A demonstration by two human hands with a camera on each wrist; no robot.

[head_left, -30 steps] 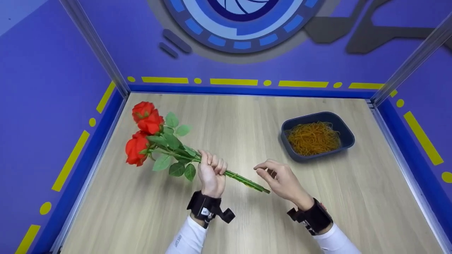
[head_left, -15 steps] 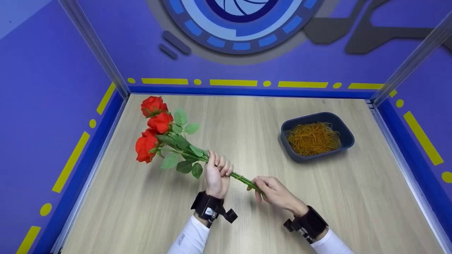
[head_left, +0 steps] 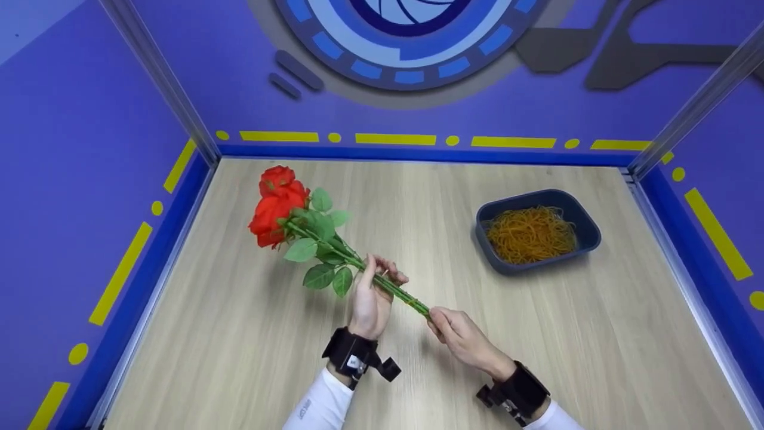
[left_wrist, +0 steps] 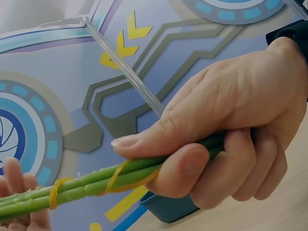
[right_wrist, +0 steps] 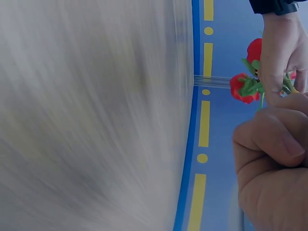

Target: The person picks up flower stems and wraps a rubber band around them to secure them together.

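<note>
A bunch of red roses [head_left: 276, 206] with green leaves slants across the middle of the head view, blooms at the upper left. Its stems [head_left: 397, 291] lie across the palm of my left hand [head_left: 373, 304], whose fingers are loosened and partly spread behind them. At the lower stem ends, my right hand [head_left: 465, 337] grips the bunch between thumb and curled fingers. In the left wrist view, yellow rubber bands [left_wrist: 54, 193] circle the stems close to that right hand [left_wrist: 226, 115]. The cut ends are hidden inside its grip.
On the right of the wooden table [head_left: 609, 334] stands a dark blue-grey tub [head_left: 490, 255] holding a heap of yellow-brown rubber bands [head_left: 531, 235]. Blue printed panels [head_left: 406, 113] wall in the back and both sides.
My right hand has come down to the left and taken hold of the stem ends. The left hand has loosened its fingers, and the roses have shifted right.
</note>
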